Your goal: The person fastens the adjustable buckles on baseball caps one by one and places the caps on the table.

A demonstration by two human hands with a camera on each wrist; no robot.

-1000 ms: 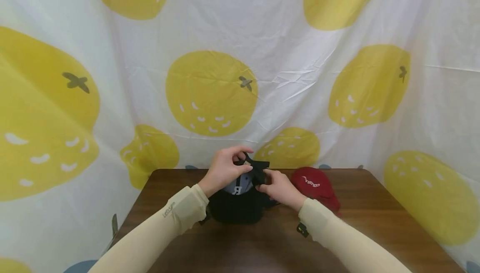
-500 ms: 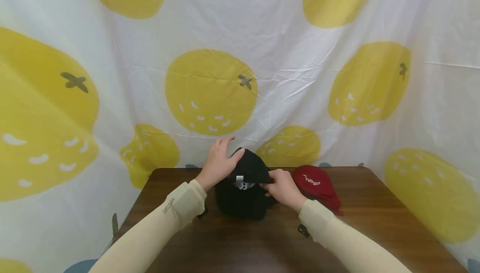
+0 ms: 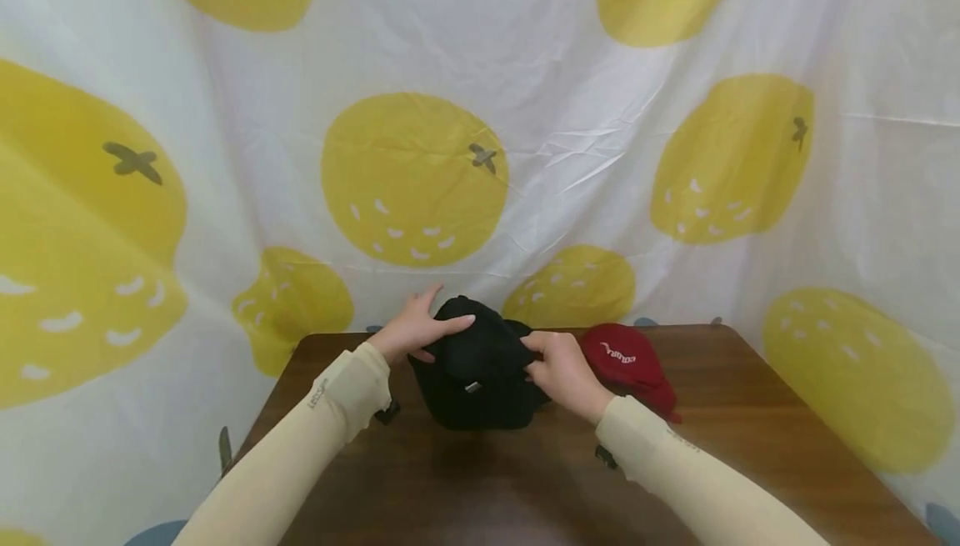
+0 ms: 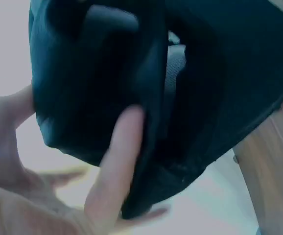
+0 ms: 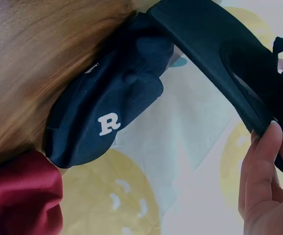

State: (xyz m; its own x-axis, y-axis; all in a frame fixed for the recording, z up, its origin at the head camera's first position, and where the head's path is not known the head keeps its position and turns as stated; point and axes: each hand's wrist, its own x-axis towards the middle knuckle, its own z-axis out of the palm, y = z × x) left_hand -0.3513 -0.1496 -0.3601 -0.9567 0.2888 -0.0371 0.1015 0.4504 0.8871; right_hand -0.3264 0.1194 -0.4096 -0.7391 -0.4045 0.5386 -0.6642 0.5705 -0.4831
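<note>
A black cap (image 3: 480, 346) is held up over the table, its brim (image 3: 476, 408) toward me and its crown partly folded. My right hand (image 3: 566, 371) pinches the cap's edge between thumb and fingers; the right wrist view shows that hand (image 5: 269, 181) at the rim of the same black cap (image 5: 200, 44). On the other side my left hand (image 3: 416, 328) has its fingers spread. In the left wrist view, one digit of the left hand (image 4: 114, 169) lies against the black fabric (image 4: 92, 88), and a strip of grey shows in a gap.
A red cap (image 3: 626, 367) lies on the brown wooden table (image 3: 720, 438), right of my right hand. The right wrist view also shows a dark navy cap (image 5: 127, 83) with a white letter R on the table. A lemon-print cloth (image 3: 570, 137) hangs behind the table.
The hands first held a black strap at the cap's back, with grey lining showing. The crown has since come over the lining. My left hand has loosened and moved left; the right keeps pinching.
</note>
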